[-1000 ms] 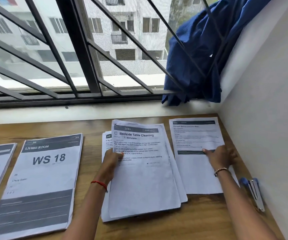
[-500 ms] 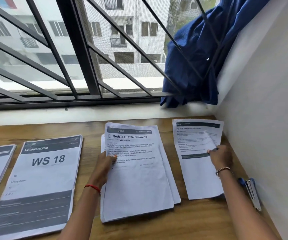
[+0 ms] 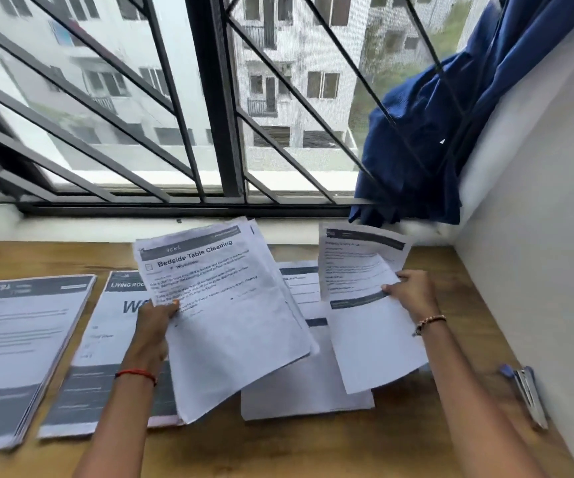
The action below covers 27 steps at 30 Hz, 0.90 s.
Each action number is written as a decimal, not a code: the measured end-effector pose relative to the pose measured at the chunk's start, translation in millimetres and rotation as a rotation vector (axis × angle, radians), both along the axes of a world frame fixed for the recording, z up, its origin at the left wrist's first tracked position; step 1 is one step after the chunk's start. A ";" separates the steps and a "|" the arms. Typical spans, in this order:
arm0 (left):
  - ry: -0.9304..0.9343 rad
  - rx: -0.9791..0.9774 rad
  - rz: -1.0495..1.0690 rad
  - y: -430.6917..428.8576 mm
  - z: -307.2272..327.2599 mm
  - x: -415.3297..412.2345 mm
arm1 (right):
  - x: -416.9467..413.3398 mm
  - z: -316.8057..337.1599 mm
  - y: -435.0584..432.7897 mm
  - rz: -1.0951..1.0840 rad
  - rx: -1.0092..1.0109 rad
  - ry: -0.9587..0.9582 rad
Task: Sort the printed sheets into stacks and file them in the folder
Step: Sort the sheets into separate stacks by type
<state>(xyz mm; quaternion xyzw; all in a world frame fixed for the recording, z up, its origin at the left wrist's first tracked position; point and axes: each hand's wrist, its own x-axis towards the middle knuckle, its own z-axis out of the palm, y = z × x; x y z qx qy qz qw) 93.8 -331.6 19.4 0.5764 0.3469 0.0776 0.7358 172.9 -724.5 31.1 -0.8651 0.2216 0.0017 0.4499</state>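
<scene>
1. Whereas 1 second ago both lots of paper lay flat on the bench (image 3: pixel 313 450), they're now up in the air. The left hand (image 3: pixel 156 326) has its fingers (image 3: pixel 171 307) clamped on the left edge of the thick bundle (image 3: pixel 230 315), which is tilted, and the right hand (image 3: pixel 413 294) pinches 1 loose sheet (image 3: pixel 368 326).
2. Lifting them uncovered another pile (image 3: pixel 306 391) lying flat between the hands, so I'd guess sorting is only midway. No folder in view yet.
3. The bundle's top page reads "Bedside Table Cleaning". The left stack (image 3: pixel 106 339) shows "LIVING ROO" and a big "W". The loose sheet's text is too blurred to read.
</scene>
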 end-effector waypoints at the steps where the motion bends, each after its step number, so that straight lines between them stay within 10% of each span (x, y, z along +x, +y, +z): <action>1: 0.005 0.008 0.008 5.1 0.5 -4.8 | -0.5 0.7 9.0 0.011 0.014 0.005; 17: -0.001 0.103 0.014 78.2 -8.0 -41.0 | -60.8 -56.1 142.9 0.305 -0.617 0.145; 27: -0.063 0.038 -0.002 91.9 -5.8 -36.3 | -66.1 -62.2 152.9 0.342 -0.583 0.098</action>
